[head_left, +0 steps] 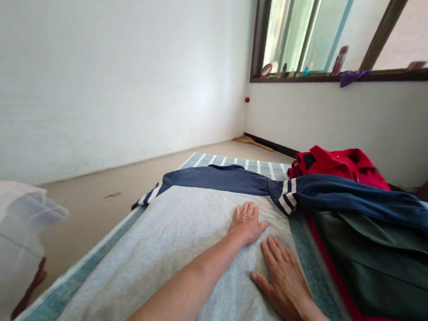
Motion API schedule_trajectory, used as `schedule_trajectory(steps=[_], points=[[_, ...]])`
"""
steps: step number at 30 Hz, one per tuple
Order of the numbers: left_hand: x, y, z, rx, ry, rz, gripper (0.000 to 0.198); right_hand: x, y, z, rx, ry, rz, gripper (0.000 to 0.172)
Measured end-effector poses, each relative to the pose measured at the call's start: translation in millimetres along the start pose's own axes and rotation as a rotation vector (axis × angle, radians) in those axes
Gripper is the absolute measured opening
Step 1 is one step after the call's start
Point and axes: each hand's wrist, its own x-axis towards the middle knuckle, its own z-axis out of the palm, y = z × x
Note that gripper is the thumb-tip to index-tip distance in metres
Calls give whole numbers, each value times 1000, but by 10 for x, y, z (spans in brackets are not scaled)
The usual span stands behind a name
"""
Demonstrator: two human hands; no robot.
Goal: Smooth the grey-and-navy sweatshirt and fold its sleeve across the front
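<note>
A long-sleeved shirt [179, 227] with a grey body and navy shoulders lies spread out, collar away from me. Its left sleeve is tucked in or bent under at the side, and the right sleeve [344, 195] stretches out over a pile of clothes. My left hand [246, 224] rests flat on the upper right of the grey body, fingers out. Lower and further right, my right hand [282, 277] presses flat near the shirt's side edge, with its thumb spread. Neither hand grips anything.
A blue striped mat [67, 280] lies beneath the shirt. To the right are folded dark green clothes [383, 273] on red cloth, with a red garment [343, 165] behind. White sheer fabric [3, 248] hangs at the left. Bottles stand on the windowsill [317, 77].
</note>
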Motion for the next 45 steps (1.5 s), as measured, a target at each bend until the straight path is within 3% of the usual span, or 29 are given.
schedule_trajectory(steps=[45], points=[[-1, -2, 17, -36, 13, -10, 73, 22, 23, 41, 18, -34, 9, 80]])
